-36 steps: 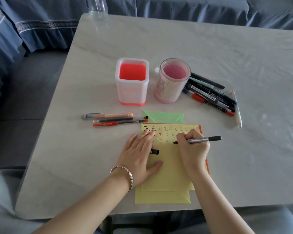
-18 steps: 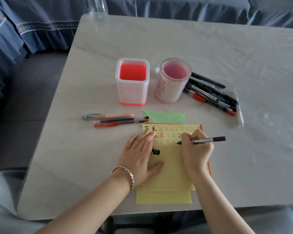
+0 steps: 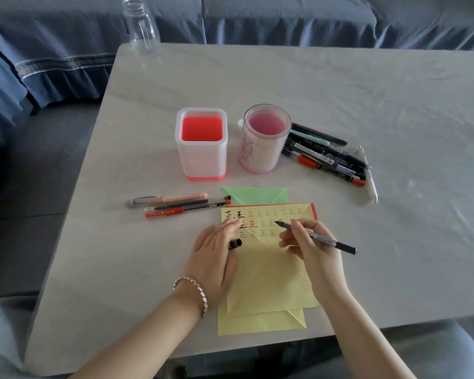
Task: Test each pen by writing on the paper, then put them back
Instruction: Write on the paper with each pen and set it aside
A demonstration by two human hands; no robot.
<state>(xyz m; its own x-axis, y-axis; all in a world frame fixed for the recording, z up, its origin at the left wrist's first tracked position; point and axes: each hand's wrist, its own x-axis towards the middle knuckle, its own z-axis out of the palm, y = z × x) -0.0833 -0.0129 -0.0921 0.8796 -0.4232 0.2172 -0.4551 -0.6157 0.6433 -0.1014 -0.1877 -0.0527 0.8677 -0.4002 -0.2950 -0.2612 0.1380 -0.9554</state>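
A yellow paper [image 3: 268,272] with rows of written characters lies near the table's front edge. My right hand [image 3: 312,250] pinches a grey-and-black pen [image 3: 323,239], its tip raised over the second row. My left hand [image 3: 216,250] presses flat on the paper's left side and holds a black pen cap [image 3: 236,244] between its fingers. Three pens [image 3: 175,205] lie in a row left of the paper. A pile of several pens [image 3: 326,157] lies right of the round pink holder [image 3: 266,138]. A square white-and-red holder [image 3: 201,143] stands beside it.
A green paper [image 3: 255,195] and a red sheet's edge [image 3: 314,210] peek from under the yellow one. A clear bottle [image 3: 143,28] stands at the table's far left corner. A white pen [image 3: 368,176] lies at the pile's right side. Blue sofa covers surround the table [image 3: 394,242].
My right hand has lifted the pen off the third row and turned it, so the tip now points up-left over the second row. The left hand stayed put.
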